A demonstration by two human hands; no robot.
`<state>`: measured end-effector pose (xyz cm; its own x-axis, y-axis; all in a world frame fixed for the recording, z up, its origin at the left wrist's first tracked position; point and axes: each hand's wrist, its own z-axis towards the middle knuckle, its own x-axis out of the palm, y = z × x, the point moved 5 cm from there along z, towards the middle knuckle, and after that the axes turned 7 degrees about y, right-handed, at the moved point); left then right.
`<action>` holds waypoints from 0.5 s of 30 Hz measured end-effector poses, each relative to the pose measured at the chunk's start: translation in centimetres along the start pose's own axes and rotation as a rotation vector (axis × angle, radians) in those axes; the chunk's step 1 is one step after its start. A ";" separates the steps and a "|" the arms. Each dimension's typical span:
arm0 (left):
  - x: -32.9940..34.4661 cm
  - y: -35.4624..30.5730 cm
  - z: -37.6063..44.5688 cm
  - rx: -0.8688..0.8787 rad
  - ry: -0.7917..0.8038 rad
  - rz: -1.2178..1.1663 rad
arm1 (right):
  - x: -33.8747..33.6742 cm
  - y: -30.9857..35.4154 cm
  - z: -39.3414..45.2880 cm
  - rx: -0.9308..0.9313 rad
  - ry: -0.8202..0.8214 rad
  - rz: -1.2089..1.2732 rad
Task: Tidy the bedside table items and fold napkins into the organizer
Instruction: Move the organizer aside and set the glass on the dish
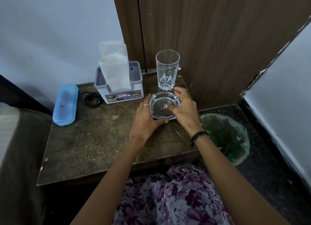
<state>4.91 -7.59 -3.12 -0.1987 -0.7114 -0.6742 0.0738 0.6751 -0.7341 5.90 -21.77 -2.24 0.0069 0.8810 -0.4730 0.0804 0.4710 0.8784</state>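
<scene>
A clear glass ashtray (pixel 159 103) sits on the worn brown bedside table (pixel 94 140), near its right back corner. My left hand (pixel 146 118) cups the ashtray's left and near side. My right hand (pixel 184 106) holds its right rim, thumb reaching over the bowl. A tall empty drinking glass (pixel 167 69) stands just behind the ashtray. To the left, a grey organizer (pixel 121 91) holds white folded napkins (pixel 114 69) standing upright in it.
A blue plastic case (pixel 65 104) lies at the table's left edge, a coiled black cable (pixel 91 99) beside it. A green-lined bin (pixel 227 137) stands on the floor right of the table. Wooden panelling rises behind. Floral cloth covers my lap.
</scene>
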 end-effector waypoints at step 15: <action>-2.0 -1.6 -0.2 0.038 -0.152 0.037 | -0.3 0.0 2.2 -0.082 -0.011 0.084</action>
<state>4.95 -7.20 -0.61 -0.0453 -0.7092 -0.7036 0.1156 0.6958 -0.7088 8.06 -22.11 -2.24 0.0210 0.9174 -0.3975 -0.0029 0.3977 0.9175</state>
